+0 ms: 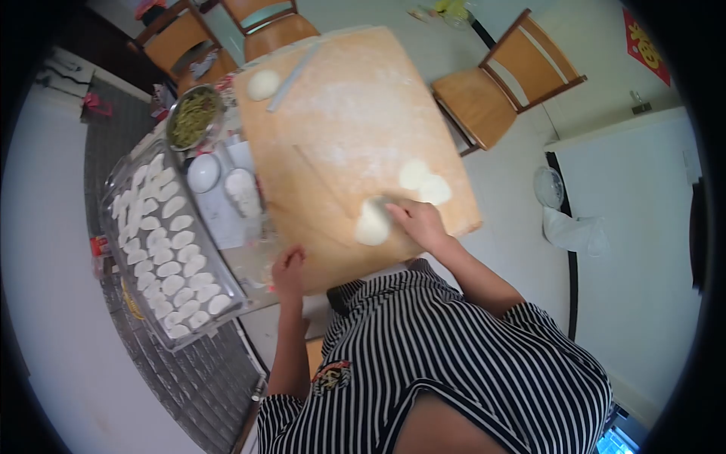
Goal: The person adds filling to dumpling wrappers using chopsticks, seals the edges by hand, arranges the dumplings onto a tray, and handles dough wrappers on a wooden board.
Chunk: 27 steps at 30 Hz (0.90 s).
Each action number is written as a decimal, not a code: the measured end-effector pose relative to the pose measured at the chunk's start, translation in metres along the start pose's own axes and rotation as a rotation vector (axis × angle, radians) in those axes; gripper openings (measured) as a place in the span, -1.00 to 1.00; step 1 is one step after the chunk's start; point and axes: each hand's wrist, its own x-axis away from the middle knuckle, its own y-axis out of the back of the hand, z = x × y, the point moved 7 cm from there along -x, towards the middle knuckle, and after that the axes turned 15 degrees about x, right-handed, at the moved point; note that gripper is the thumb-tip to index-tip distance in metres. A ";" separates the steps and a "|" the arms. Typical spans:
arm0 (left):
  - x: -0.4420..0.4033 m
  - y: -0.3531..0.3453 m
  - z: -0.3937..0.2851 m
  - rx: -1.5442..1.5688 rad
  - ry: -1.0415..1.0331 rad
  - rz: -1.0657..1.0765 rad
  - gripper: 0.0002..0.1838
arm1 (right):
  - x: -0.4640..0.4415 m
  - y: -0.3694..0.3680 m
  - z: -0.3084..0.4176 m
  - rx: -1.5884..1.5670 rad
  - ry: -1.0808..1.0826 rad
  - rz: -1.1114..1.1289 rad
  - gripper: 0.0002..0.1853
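My right hand [417, 222] is over the near right part of a floured wooden board [333, 136]. Its fingers are closed around something greyish and blurred at the edge of a pale piece of dough [371, 225]; I cannot make out what it is. Just beyond lie two overlapping round dough wrappers [433, 189]. By the board's near left edge is my left hand [289, 274], its fingers curled in, with nothing visible in them. A larger lump of dough [263, 85] sits at the far left corner, beside a long grey bar [293, 78].
To the left, a metal tray [237, 300] holds rows of filled dumplings [172, 284]. Behind it are a bowl of green filling [193, 119], a white bowl [203, 173] and a floury container [242, 192]. Wooden chairs [484, 94] stand around the table.
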 end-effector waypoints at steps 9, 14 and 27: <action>0.080 -0.117 -0.005 0.239 0.071 -0.259 -0.81 | -0.006 0.026 -0.099 -0.377 0.004 0.296 -0.72; 0.055 -0.175 -0.023 0.065 -0.042 -0.079 -0.77 | 0.000 0.039 -0.116 -0.341 -0.007 0.304 -0.75; -0.017 -0.297 -0.026 -0.705 -0.109 -0.111 -0.38 | -0.073 0.052 -0.201 -0.540 0.123 0.241 -0.78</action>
